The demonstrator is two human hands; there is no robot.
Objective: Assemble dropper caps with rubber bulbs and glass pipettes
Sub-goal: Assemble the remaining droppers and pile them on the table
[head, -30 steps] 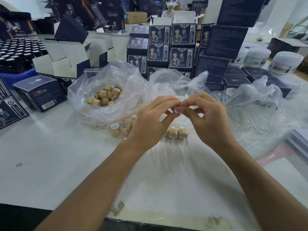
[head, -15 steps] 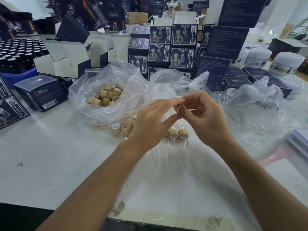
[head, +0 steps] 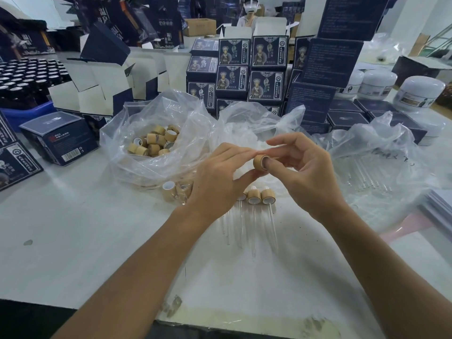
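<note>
The hands have parted, baring a wooden cap [head: 259,162] pinched by the left hand [head: 220,177] and plugged at three o'clock by the right hand [head: 303,172] thumb.

a small cosmetics packing workshop, judging by the goods heaped on one long white table [head: 73,241]. dark blue printed product boxes [head: 266,85] stand stacked in rows at the back, with unfolded white-lined cartons [head: 97,94] beside them. a blue crate of dark capped bottles [head: 27,79] sits at the far left, and white cream jars [head: 420,92] at the far right. clear plastic bags lie open on the table, one holding loose bamboo caps [head: 154,141], another glass pipettes [head: 367,174]. finished droppers [head: 260,199] lie in a row near the front. a second person [head: 249,13] sits behind the stacks
</note>
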